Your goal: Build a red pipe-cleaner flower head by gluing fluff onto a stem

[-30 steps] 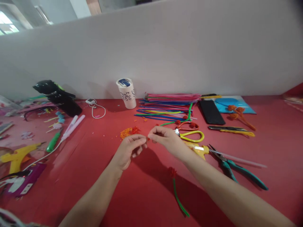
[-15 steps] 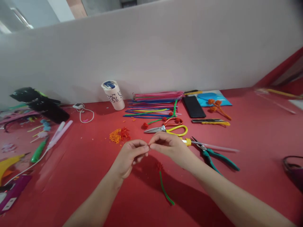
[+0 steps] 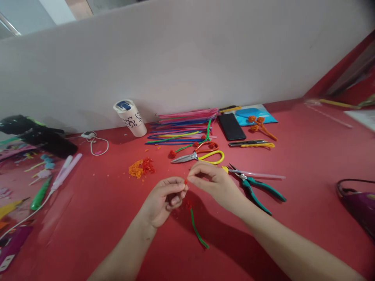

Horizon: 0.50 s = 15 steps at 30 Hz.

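Observation:
Between thumb and forefinger, my left hand [image 3: 168,197] pinches a tiny red piece of fuzz [image 3: 185,182]. My right hand [image 3: 209,181] is closed in a pinch right beside it, fingertips at the same piece; whether it grips the piece too is hard to make out. Below the hands, a green pipe cleaner stem [image 3: 195,227] with a fuzzy red tip [image 3: 189,204] lies on the red table. Orange clippings [image 3: 136,169] and red clippings [image 3: 148,166] form a small pile to the left. Just beyond my right hand rest scissors [image 3: 202,157] with one yellow and one orange handle loop.
Pliers [image 3: 258,189] lie right of my right hand. Behind are bundled pipe cleaners [image 3: 181,127], a phone [image 3: 232,127], a utility knife [image 3: 249,144] and an orange pipe cleaner sprig [image 3: 261,127]. A tumbler [image 3: 131,119], pink hair straightener [image 3: 66,171] and glue gun [image 3: 10,208] stand or lie leftward.
My fingertips have drawn slightly apart, and the red piece now shows between them. The whole view has shifted, so things on the table appear further left.

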Available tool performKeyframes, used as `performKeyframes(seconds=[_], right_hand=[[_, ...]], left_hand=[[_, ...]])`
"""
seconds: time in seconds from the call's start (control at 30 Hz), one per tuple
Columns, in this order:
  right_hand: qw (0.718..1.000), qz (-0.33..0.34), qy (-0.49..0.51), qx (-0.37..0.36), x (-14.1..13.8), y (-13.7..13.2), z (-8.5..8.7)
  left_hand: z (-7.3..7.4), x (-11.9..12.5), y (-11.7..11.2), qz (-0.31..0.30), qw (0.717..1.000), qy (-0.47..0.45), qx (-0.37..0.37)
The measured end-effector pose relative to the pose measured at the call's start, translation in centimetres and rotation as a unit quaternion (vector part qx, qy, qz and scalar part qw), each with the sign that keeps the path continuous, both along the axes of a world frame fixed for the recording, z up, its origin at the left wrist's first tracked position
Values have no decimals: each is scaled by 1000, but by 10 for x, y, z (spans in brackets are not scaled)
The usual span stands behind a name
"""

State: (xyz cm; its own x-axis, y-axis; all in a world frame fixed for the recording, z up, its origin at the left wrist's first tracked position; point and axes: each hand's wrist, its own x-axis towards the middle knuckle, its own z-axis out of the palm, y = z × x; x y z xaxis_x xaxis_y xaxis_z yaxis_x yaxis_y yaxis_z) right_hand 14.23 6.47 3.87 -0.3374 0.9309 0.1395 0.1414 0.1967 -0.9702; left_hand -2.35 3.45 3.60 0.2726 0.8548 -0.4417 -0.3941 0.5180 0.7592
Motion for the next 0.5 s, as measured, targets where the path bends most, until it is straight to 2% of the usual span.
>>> performKeyframes(seconds=[0.17, 0.27, 0.4, 0.5], right_hand=[[997, -74, -27, -10, 7, 10, -10], [998, -48, -31, 1, 5, 9, -15], [999, 18, -28, 4, -1, -2, -10], [999, 10, -30, 8, -2, -5, -5]], left_hand=[[-1, 0, -3, 1, 1000, 0, -1], [-5, 0, -4, 12, 1000, 17, 4], [-10, 3, -4, 35, 998, 55, 16], [-10, 6, -5, 40, 996, 82, 16]])
